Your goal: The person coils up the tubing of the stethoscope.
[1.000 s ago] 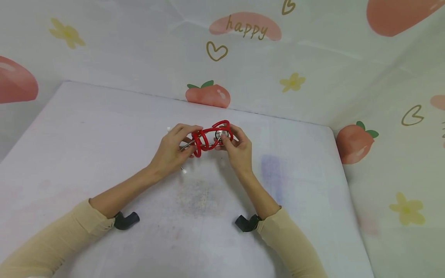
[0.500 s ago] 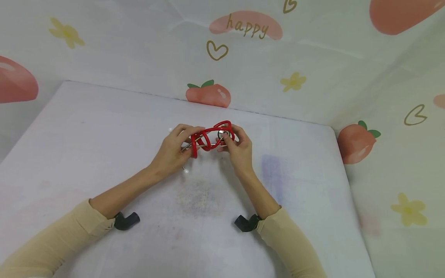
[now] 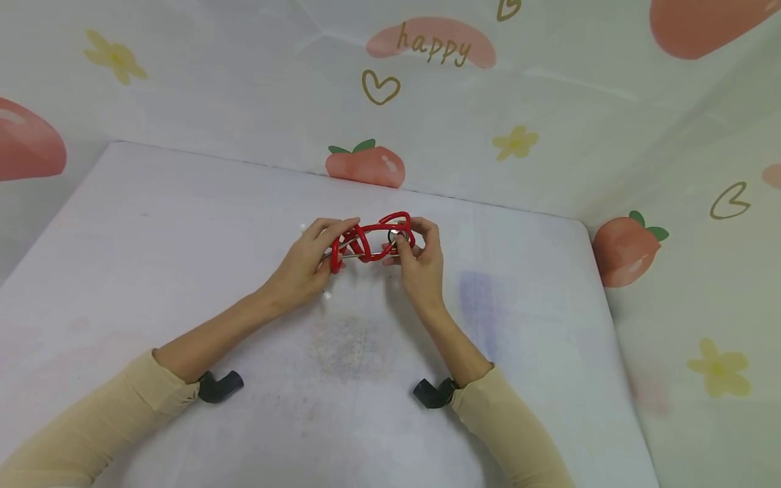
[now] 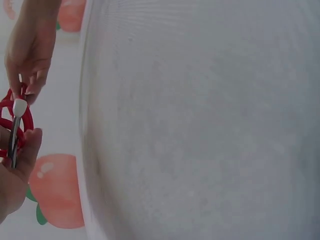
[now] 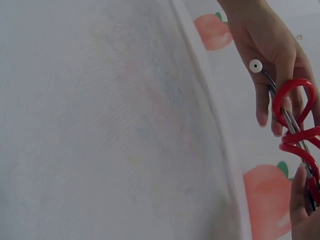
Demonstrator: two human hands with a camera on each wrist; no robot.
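A stethoscope with red tubing (image 3: 366,255) is held between both hands over the white table. Its tubing is wound in loops around the metal ear tubes (image 5: 293,125). On the left, my left hand (image 3: 297,266) grips the ear tubes and a red loop between thumb and fingers. One white ear tip (image 5: 255,66) sticks out past that hand, and another ear tip (image 3: 326,295) shows below it in the head view. My right hand (image 3: 423,272) pinches the other end, its thumb on the round metal chest piece (image 3: 395,235). Part of the chest piece is hidden by the thumb.
The white table (image 3: 183,224) carries dark smudges and a purple stain (image 3: 478,305). Behind it and to the right hangs a backdrop (image 3: 274,88) printed with peaches and flowers. A black curved piece (image 3: 221,387) sits at the left cuff, a similar black piece (image 3: 434,393) at the right.
The red loop at the left hand has slid left along the ear tubes, closer to the palm. The chest piece has shifted slightly right. Both hands keep their hold.
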